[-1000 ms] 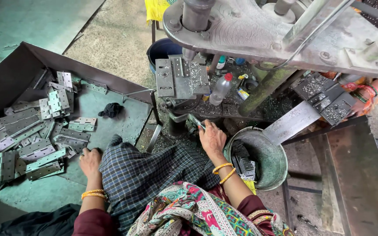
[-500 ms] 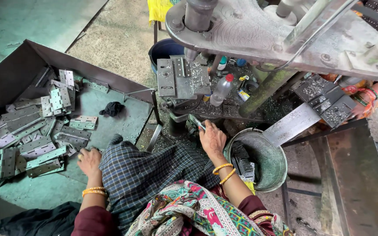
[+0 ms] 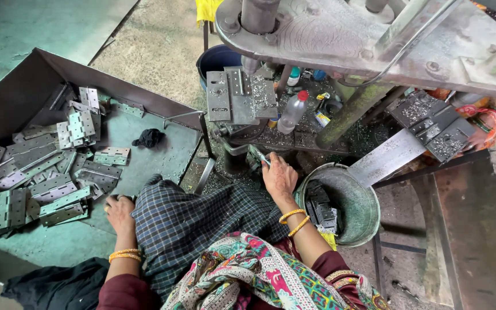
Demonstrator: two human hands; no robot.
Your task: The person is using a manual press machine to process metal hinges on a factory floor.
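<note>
Hinges, flat grey-green metal ones (image 3: 58, 189), lie heaped in the large dark sheet-metal tray (image 3: 41, 63) on your left, and your left hand (image 3: 120, 213) rests low at that tray's near edge, just beside the pile; its fingers curl downward, but whether they hold anything you cannot tell from here. Your right hand (image 3: 278, 175) reaches forward under the heavy grey press machine (image 3: 340, 34), fingers pinched together on a small greenish metal hinge piece (image 3: 259, 155) held close to the press bed. Just right of that wrist stands a round green metal bucket (image 3: 363, 212) (a few dark stamped parts lie inside). A clear plastic bottle with a red cap (image 3: 291, 112) stands on the cluttered bed behind. A small black cloth (image 3: 148, 138) lies in the tray, apart from the hinges.
</note>
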